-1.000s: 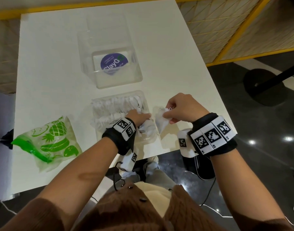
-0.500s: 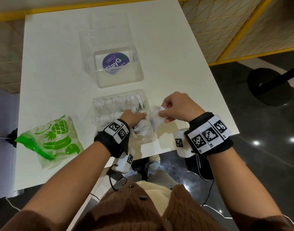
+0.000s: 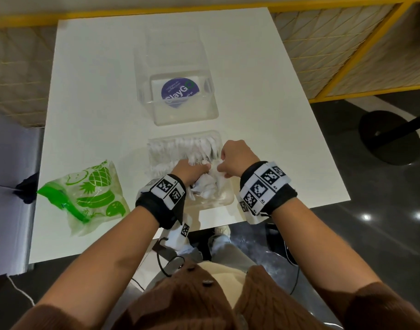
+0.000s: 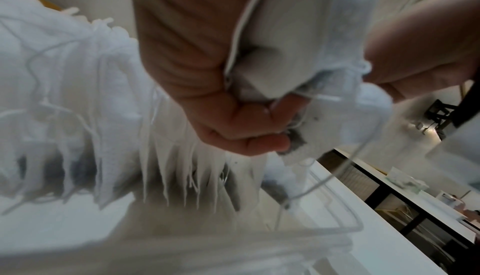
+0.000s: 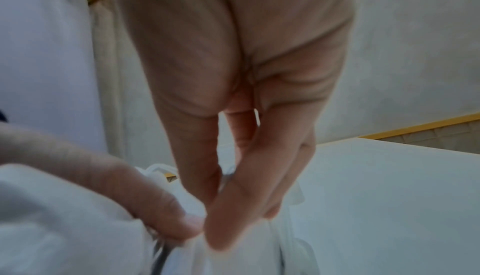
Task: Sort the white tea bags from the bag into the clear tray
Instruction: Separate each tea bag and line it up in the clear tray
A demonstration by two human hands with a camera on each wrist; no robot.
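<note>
Head view: both hands [image 3: 192,168] crowd tray's [image 3: 224,198] near-right corner.

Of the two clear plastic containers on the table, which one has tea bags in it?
The nearer, shallow clear tray, where both hands work: white tea bags stand in rows. The farther clear box shows only a purple-labelled card.

My right hand [image 3: 236,159] has carried its pinched tea bag [image 3: 222,168] from beside the clear tray [image 3: 228,198] to over it, meeting my left hand [image 3: 192,169] there.
</note>
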